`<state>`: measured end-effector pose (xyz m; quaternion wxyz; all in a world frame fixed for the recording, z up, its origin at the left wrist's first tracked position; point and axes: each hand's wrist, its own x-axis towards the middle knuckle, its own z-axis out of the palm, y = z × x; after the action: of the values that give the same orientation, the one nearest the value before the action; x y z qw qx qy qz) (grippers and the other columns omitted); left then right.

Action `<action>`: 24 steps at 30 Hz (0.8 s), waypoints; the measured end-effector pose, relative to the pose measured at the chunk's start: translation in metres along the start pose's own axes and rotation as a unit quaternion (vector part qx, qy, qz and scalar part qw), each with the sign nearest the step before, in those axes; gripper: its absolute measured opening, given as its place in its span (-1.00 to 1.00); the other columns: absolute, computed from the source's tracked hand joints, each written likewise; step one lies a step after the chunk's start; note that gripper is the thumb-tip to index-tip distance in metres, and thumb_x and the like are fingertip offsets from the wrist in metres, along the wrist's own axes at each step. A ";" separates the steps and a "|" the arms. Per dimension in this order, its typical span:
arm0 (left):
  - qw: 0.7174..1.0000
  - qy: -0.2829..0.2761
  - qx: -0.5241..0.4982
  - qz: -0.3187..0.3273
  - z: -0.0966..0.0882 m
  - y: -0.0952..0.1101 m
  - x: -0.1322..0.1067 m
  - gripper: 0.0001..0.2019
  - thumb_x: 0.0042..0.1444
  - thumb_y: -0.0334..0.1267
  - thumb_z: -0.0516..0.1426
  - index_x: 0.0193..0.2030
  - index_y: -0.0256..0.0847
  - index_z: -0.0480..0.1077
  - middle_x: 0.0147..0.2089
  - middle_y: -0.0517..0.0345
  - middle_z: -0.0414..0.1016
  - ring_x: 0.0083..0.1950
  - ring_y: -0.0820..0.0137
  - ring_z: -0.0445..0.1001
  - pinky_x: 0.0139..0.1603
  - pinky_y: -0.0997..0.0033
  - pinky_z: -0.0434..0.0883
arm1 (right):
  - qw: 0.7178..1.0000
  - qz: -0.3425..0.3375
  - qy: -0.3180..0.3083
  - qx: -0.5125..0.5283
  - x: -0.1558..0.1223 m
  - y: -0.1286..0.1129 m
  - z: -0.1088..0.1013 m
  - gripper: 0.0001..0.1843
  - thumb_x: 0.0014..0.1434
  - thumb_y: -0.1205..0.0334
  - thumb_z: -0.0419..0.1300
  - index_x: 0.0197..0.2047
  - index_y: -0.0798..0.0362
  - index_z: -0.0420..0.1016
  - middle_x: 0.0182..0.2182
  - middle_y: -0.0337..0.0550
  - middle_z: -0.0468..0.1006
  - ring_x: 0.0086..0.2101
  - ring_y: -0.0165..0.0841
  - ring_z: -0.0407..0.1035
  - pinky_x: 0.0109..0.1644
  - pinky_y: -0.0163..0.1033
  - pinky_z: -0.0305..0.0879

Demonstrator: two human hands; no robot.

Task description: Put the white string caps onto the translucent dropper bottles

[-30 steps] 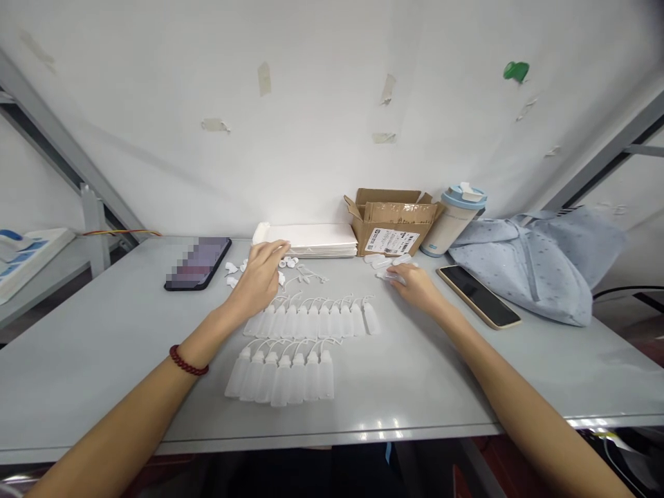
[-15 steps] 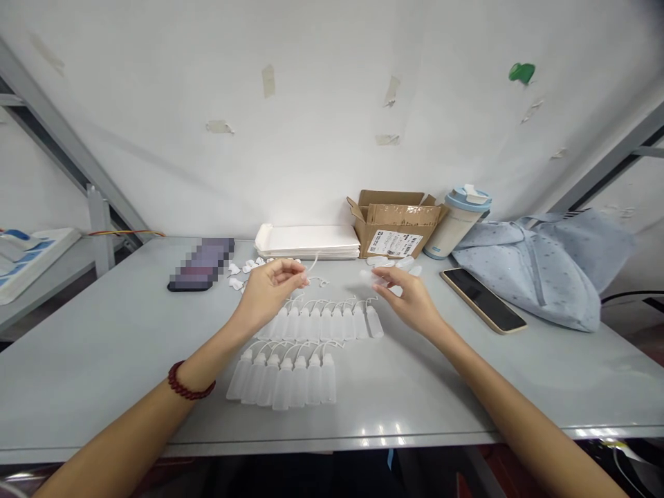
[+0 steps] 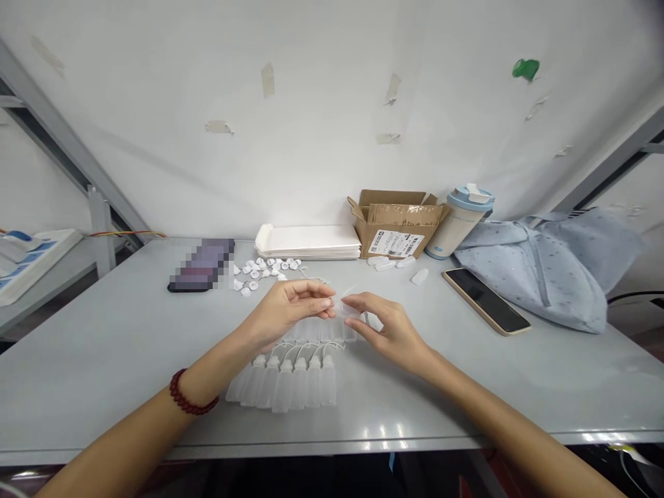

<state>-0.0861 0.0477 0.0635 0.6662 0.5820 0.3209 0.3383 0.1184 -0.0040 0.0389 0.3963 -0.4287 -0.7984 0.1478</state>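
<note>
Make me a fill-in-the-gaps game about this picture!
1. The bead bracelet is on the ____ wrist.
2. The left hand and right hand together pinch one tiny clear ____.
3. The cup has a ____ lid.
Missing words: left; bottle; blue.

1 head camera faces forward-down; close over left hand point(image 3: 290, 311), right hand point(image 3: 386, 330), table point(image 3: 104, 346).

The table point(image 3: 104, 360) is seen as smooth and faintly glossy. Translucent, matt plastic is shown by the bottle point(image 3: 346, 309) and the rows of bottles point(image 3: 290, 377). The box point(image 3: 397, 220) is made of brown cardboard, the bag point(image 3: 544, 270) of soft cloth; the phone point(image 3: 485, 299) is faced with glossy glass.
</note>
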 end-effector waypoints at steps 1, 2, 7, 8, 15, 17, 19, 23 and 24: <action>1.000 0.002 0.008 0.000 0.000 -0.001 0.000 -0.81 -0.02 -0.25 0.30 -0.24 -0.22 0.52 -0.32 0.18 0.55 -0.28 0.42 0.54 -0.11 0.38 0.45 | 1.000 0.000 -0.003 0.002 0.000 0.000 0.000 -0.75 0.20 0.28 0.15 -0.03 0.08 0.42 -0.24 -0.07 0.57 -0.27 -0.32 0.47 -0.18 -0.22 0.42; 1.000 0.007 0.016 -0.001 -0.001 -0.002 0.000 -0.81 -0.02 -0.25 0.29 -0.24 -0.21 0.53 -0.32 0.17 0.56 -0.28 0.41 0.55 -0.10 0.37 0.45 | 1.000 0.001 -0.005 0.004 0.000 -0.001 0.000 -0.75 0.21 0.27 0.14 -0.03 0.07 0.42 -0.24 -0.07 0.57 -0.27 -0.32 0.46 -0.18 -0.21 0.42; 0.998 0.033 0.050 -0.008 -0.002 -0.003 -0.001 -0.79 -0.01 -0.22 0.28 -0.21 -0.21 0.53 -0.32 0.12 0.59 -0.27 0.35 0.57 -0.04 0.27 0.45 | 0.999 0.024 -0.005 0.024 0.000 -0.003 -0.001 -0.76 0.20 0.25 0.16 -0.04 0.01 0.43 -0.23 -0.09 0.58 -0.25 -0.30 0.47 -0.15 -0.18 0.43; 0.998 0.033 0.056 -0.008 -0.001 -0.003 -0.001 -0.79 0.00 -0.22 0.28 -0.21 -0.22 0.53 -0.33 0.11 0.60 -0.27 0.34 0.57 -0.04 0.26 0.46 | 0.999 0.029 -0.004 0.030 0.000 -0.004 -0.001 -0.76 0.20 0.24 0.16 -0.04 0.00 0.43 -0.22 -0.10 0.58 -0.24 -0.30 0.48 -0.14 -0.17 0.43; 0.995 0.049 0.082 0.005 0.000 -0.001 -0.002 -0.80 0.00 -0.22 0.28 -0.21 -0.20 0.55 -0.38 0.14 0.60 -0.30 0.36 0.56 -0.08 0.31 0.47 | 0.996 0.063 0.004 0.057 -0.001 -0.006 -0.001 -0.77 0.16 0.25 0.20 -0.08 0.01 0.45 -0.20 -0.12 0.59 -0.24 -0.31 0.48 -0.18 -0.21 0.42; 0.996 0.048 0.068 0.004 0.000 -0.001 -0.002 -0.82 0.00 -0.22 0.28 -0.23 -0.21 0.55 -0.39 0.15 0.59 -0.31 0.38 0.55 -0.08 0.33 0.47 | 0.995 0.070 0.005 0.067 -0.001 -0.007 -0.001 -0.78 0.15 0.26 0.21 -0.09 0.02 0.46 -0.21 -0.13 0.60 -0.26 -0.32 0.48 -0.23 -0.25 0.42; 0.998 0.044 0.044 -0.002 0.000 -0.001 -0.002 -0.83 0.00 -0.23 0.27 -0.26 -0.22 0.55 -0.41 0.16 0.58 -0.32 0.40 0.54 -0.09 0.34 0.47 | 0.994 0.075 0.006 0.077 -0.001 -0.008 -0.001 -0.78 0.15 0.26 0.21 -0.10 0.02 0.46 -0.22 -0.14 0.60 -0.27 -0.33 0.48 -0.27 -0.27 0.41; 0.999 0.026 0.010 -0.024 0.003 0.001 -0.003 -0.86 0.00 -0.25 0.27 -0.30 -0.25 0.53 -0.38 0.16 0.54 -0.32 0.43 0.51 -0.11 0.35 0.46 | 0.992 0.082 0.007 0.093 -0.001 -0.010 -0.002 -0.78 0.15 0.25 0.21 -0.10 0.03 0.46 -0.23 -0.14 0.59 -0.27 -0.33 0.47 -0.26 -0.27 0.40; 0.999 0.025 0.005 -0.026 0.004 0.002 -0.003 -0.86 -0.01 -0.25 0.27 -0.31 -0.25 0.52 -0.37 0.16 0.53 -0.32 0.43 0.51 -0.12 0.36 0.46 | 0.991 0.086 0.005 0.098 -0.001 -0.010 -0.002 -0.78 0.15 0.24 0.21 -0.10 0.03 0.47 -0.22 -0.13 0.59 -0.27 -0.33 0.47 -0.27 -0.27 0.40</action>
<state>-0.0850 0.0433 0.0656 0.6634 0.5685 0.3541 0.3337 0.1141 -0.0108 0.0456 0.4265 -0.4558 -0.7378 0.2571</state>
